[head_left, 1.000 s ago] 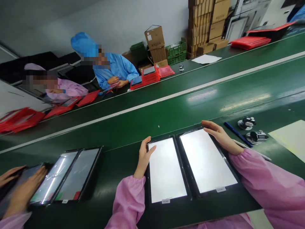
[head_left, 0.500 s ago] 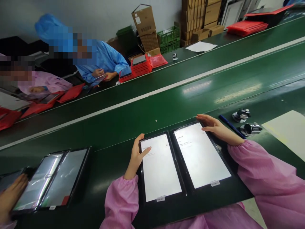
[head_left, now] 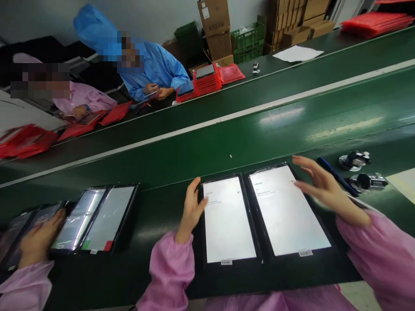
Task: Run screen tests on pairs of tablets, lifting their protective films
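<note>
Two tablets lie side by side on the green belt, their white screens lit and showing an "Internet" page. My left hand (head_left: 191, 207) curls around the left edge of the left tablet (head_left: 228, 220), with its thumb over the screen. My right hand (head_left: 324, 190) is blurred, fingers spread, just above the right corner of the right tablet (head_left: 288, 207). Nothing is in it. At the lower left, a co-worker's hand (head_left: 39, 237) in a pink sleeve rests on a dark tablet (head_left: 32, 220), beside a pair of tablets with grey screens (head_left: 94, 218).
Right of my right hand lie a blue pen (head_left: 337, 181), two metal fixtures (head_left: 355, 160) and a pale sheet (head_left: 402, 183). A white stripe (head_left: 227, 116) runs along the belt. Beyond a second belt (head_left: 292, 77), two co-workers sit among red sleeves, cartons and green crates.
The tablet screens went from blank white to showing text. My right hand has lifted from the right tablet and moved right, fingers spreading. My left hand stays at the left tablet's edge.
</note>
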`<state>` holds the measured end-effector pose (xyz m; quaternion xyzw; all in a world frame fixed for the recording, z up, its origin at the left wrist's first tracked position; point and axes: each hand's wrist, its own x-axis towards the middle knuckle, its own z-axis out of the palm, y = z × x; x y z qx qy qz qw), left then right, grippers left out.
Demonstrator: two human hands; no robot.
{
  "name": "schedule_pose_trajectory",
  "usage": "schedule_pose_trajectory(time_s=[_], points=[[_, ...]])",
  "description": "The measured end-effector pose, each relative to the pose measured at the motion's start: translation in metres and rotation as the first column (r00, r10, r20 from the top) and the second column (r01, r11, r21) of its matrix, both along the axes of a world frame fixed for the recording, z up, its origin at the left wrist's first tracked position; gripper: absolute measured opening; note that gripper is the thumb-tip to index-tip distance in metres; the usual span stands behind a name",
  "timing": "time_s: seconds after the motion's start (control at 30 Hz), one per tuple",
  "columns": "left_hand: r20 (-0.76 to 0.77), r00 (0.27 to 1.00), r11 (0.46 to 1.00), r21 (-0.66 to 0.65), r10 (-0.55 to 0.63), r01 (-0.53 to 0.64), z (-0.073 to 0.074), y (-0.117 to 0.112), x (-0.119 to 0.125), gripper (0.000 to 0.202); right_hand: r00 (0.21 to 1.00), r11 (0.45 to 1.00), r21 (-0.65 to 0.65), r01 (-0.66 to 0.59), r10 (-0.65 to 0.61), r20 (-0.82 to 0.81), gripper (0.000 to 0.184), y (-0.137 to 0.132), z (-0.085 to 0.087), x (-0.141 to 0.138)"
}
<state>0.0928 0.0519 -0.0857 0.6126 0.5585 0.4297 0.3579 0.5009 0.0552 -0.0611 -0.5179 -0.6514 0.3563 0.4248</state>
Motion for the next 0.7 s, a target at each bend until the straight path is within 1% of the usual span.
schedule_pose_trajectory(time_s=[0.03,0.07,0.1,0.13,0.17,0.2,0.23,0.27,0.3,0.33,0.37,0.4,0.43,0.5,0.57,0.6,0.63,0.67,0.7], points=[[-0.066,0.997,0.999,0.040,-0.030,0.032,0.004,-0.022,0.001,0.085,0.983,0.993,0.103,-0.064,0.045,0.175,0.054,-0.020,0.004,-0.005],[-0.250,0.962,0.983,0.110,-0.114,0.145,0.007,-0.046,0.002,0.092,0.911,0.953,0.230,-0.197,0.091,0.402,0.055,-0.042,0.007,-0.011],[-0.463,0.866,0.945,0.158,-0.186,0.288,0.009,-0.071,0.005,0.101,0.813,0.888,0.337,-0.314,0.067,0.579,0.056,-0.062,0.008,-0.016],[-0.625,0.760,0.905,0.202,-0.177,0.376,0.009,-0.093,0.009,0.099,0.736,0.838,0.404,-0.368,-0.003,0.677,0.056,-0.080,0.008,-0.021],[-0.729,0.674,0.866,0.255,-0.119,0.430,0.008,-0.111,0.013,0.088,0.673,0.801,0.445,-0.401,-0.072,0.736,0.060,-0.094,0.006,-0.025],[-0.792,0.608,0.834,0.298,-0.056,0.465,0.007,-0.123,0.016,0.079,0.634,0.778,0.479,-0.406,-0.138,0.761,0.064,-0.103,0.004,-0.027],[-0.823,0.568,0.806,0.343,0.011,0.482,0.005,-0.127,0.019,0.069,0.613,0.769,0.502,-0.395,-0.186,0.768,0.067,-0.106,0.001,-0.029],[-0.832,0.550,0.781,0.387,0.067,0.490,0.002,-0.123,0.021,0.061,0.602,0.769,0.513,-0.382,-0.214,0.769,0.069,-0.103,-0.001,-0.029],[-0.830,0.548,0.759,0.424,0.108,0.494,0.000,-0.112,0.023,0.058,0.599,0.769,0.522,-0.369,-0.233,0.766,0.069,-0.095,-0.004,-0.028],[-0.820,0.557,0.746,0.452,0.131,0.490,-0.002,-0.094,0.024,0.057,0.598,0.768,0.529,-0.361,-0.246,0.763,0.069,-0.083,-0.007,-0.027],[-0.804,0.578,0.745,0.469,0.137,0.474,-0.003,-0.072,0.026,0.058,0.596,0.764,0.539,-0.354,-0.259,0.760,0.070,-0.068,-0.009,-0.025],[-0.780,0.614,0.768,0.466,0.121,0.440,-0.003,-0.047,0.029,0.060,0.598,0.762,0.550,-0.341,-0.276,0.753,0.070,-0.049,-0.011,-0.025],[-0.747,0.659,0.815,0.432,0.084,0.386,-0.001,-0.021,0.034,0.060,0.601,0.770,0.557,-0.311,-0.295,0.743,0.069,-0.029,-0.012,-0.025],[-0.645,0.764,0.921,0.293,-0.010,0.259,0.005,0.028,0.046,0.057,0.617,0.795,0.564,-0.224,-0.332,0.713,0.061,0.015,-0.016,-0.030],[-0.605,0.796,0.946,0.264,0.013,0.185,0.011,0.068,0.056,0.055,0.642,0.814,0.565,-0.134,-0.363,0.676,0.046,0.057,-0.019,-0.041],[-0.591,0.806,0.954,0.261,0.038,0.147,0.014,0.083,0.057,0.055,0.656,0.815,0.572,-0.098,-0.379,0.653,0.041,0.074,-0.020,-0.048],[-0.581,0.811,0.959,0.262,0.068,0.107,0.016,0.095,0.053,0.055,0.670,0.810,0.582,-0.071,-0.394,0.630,0.039,0.088,-0.022,-0.056],[-0.568,0.817,0.964,0.260,0.100,0.062,0.018,0.104,0.043,0.054,0.685,0.803,0.595,-0.048,-0.407,0.604,0.040,0.097,-0.022,-0.062],[-0.553,0.822,0.966,0.257,0.138,0.010,0.020,0.109,0.026,0.052,0.702,0.799,0.601,-0.025,-0.414,0.580,0.041,0.102,-0.022,-0.065]])
